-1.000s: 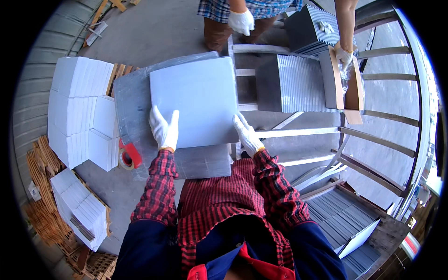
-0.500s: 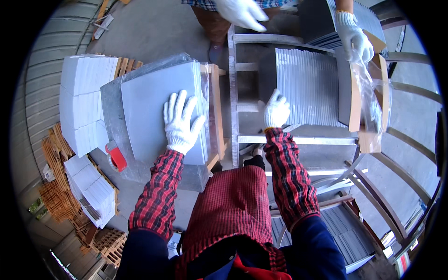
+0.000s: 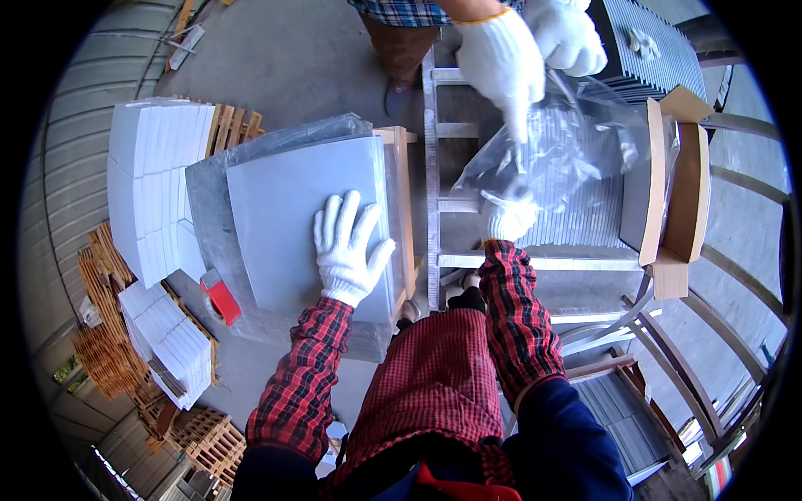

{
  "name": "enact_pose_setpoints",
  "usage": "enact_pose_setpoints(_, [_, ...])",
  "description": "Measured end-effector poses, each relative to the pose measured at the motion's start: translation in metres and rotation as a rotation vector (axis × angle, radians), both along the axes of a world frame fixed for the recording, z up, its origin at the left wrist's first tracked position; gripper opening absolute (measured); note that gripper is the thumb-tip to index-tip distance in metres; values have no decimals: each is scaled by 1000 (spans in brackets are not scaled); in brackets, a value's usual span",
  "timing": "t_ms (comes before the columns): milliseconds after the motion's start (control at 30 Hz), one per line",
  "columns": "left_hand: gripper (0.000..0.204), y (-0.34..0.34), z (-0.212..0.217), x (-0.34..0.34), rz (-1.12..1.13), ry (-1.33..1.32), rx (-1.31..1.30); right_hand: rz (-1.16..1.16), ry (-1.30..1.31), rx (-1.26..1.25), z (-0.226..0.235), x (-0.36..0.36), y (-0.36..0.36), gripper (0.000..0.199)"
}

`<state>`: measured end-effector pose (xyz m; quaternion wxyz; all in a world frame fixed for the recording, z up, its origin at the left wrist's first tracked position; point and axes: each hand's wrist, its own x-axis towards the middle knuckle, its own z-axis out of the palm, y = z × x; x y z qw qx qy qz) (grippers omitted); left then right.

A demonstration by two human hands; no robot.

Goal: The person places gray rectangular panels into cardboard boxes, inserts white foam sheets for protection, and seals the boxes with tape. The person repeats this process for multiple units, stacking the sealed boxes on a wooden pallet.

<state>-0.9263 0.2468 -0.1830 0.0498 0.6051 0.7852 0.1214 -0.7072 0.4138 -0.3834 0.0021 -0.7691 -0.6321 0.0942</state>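
Observation:
My left hand (image 3: 349, 247), in a white glove, lies flat with fingers spread on a pale grey sheet (image 3: 288, 225) atop a stack on a wooden frame. My right hand (image 3: 508, 212), also gloved, grips the edge of a clear plastic bag (image 3: 558, 159) over a stack of ribbed grey panels (image 3: 576, 219). A person across the metal rack holds the same bag with two white-gloved hands (image 3: 525, 52). A cardboard end piece (image 3: 678, 194) stands at the right end of the panels.
A red tape roll (image 3: 220, 298) sits left of the sheet stack. White stacked packs (image 3: 152, 185) and wooden pallets (image 3: 102, 334) stand at the left. A metal rack (image 3: 434, 175) runs between both stacks. More grey panels (image 3: 652, 42) lie at the top right.
My right hand has taken hold of the plastic bag over the ribbed panels. The other person's hands came down onto the bag. My left hand stays flat on the sheet.

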Motion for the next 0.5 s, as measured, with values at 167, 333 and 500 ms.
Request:
enact_pose_setpoints(167, [58,-1,-3,-4,2,-21,19,269,-70,59,47,-19,-8,65])
enact_pose_setpoints(333, [59,-1,-1,-3,3,-11,-19,231,-7,22,10,-31,-30,55])
enact_pose_setpoints(500, [61,-3,-4,-6,4,-30,-16,-62,444,-146,-11,-19,-10,60])
